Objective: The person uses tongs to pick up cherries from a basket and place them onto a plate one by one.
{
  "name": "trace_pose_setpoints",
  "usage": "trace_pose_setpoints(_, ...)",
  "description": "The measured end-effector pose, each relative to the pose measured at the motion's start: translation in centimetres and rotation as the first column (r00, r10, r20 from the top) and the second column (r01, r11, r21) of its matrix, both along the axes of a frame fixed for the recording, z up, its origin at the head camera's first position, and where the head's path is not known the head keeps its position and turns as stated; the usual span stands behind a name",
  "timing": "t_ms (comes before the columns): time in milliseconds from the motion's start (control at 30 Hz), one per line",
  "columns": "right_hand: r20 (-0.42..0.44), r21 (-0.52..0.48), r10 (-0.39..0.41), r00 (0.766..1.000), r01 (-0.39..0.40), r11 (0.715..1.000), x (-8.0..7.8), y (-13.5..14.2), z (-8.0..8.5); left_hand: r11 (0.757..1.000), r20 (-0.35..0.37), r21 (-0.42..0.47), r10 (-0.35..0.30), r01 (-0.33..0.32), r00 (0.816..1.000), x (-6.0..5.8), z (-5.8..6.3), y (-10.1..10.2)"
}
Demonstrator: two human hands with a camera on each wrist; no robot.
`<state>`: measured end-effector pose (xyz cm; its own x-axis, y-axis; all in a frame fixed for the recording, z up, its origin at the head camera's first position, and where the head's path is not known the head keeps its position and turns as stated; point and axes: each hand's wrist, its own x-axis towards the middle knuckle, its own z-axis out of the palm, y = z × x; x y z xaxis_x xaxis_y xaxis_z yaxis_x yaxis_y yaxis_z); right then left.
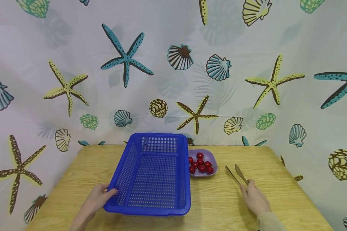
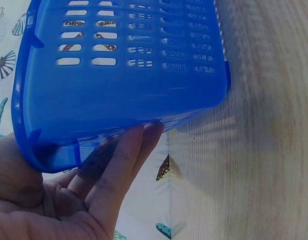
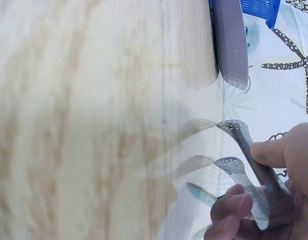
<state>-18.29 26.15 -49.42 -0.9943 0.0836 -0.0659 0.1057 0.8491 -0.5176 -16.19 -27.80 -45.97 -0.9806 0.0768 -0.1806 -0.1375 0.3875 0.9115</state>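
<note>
A blue plastic basket (image 1: pixel 154 179) with slotted walls and floor has nothing in it. My left hand (image 1: pixel 96 199) grips its rim at the near left corner. In the left wrist view the fingers of the left hand (image 2: pixel 106 195) reach under the rim along the basket's outer wall (image 2: pixel 118 95). Farther right, my right hand (image 1: pixel 255 199) holds metal tongs (image 1: pixel 232 175), tips pointing away and apart. Up close in the right wrist view, the thumb presses one arm of the tongs (image 3: pixel 246 145), fingers around the other; both ends are perforated. Nothing is between the tips.
Against the basket's right side stands a purple bowl (image 1: pixel 211 157) with several round red fruits (image 1: pixel 201 168), partly hidden by the basket's rim. A wooden table (image 1: pixel 219 205) lies under everything. Patterned curtains with starfish and shells close off the back and both sides.
</note>
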Motion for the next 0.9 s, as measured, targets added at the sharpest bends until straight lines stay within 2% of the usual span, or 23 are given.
trace_pose_setpoints(233, 0.073, 0.148, -0.027, 0.997, 0.016, 0.989, -0.1, -0.4, 0.8, 0.999, -0.030, -0.023, 0.037, -0.038, 0.999, -0.1, -0.3, 0.0)
trace_pose_setpoints(467, 0.078, 0.135, -0.011, 0.997, 0.000, 0.991, 0.1, -0.1, 0.4, 0.991, -0.029, -0.061, 0.116, -0.118, 0.993, 0.1, -0.1, 0.1)
trace_pose_setpoints(733, 0.096, 0.120, -0.002, 0.995, -0.009, 0.993, -0.2, 0.2, 0.4, 0.993, 0.011, -0.064, 0.102, -0.101, 0.995, -0.1, 0.0, -0.2)
trace_pose_setpoints(800, 0.088, 0.140, 0.015, 0.996, -0.027, 0.990, -0.6, 0.4, 0.6, 0.994, 0.047, -0.061, 0.098, -0.095, 0.994, -0.2, 0.1, -0.6)
trace_pose_setpoints(900, 0.060, 0.201, 0.046, 0.997, -0.057, 0.978, -1.0, 0.9, 0.9, 0.991, 0.073, -0.108, 0.083, -0.075, 0.994, -0.4, 0.4, -1.4)
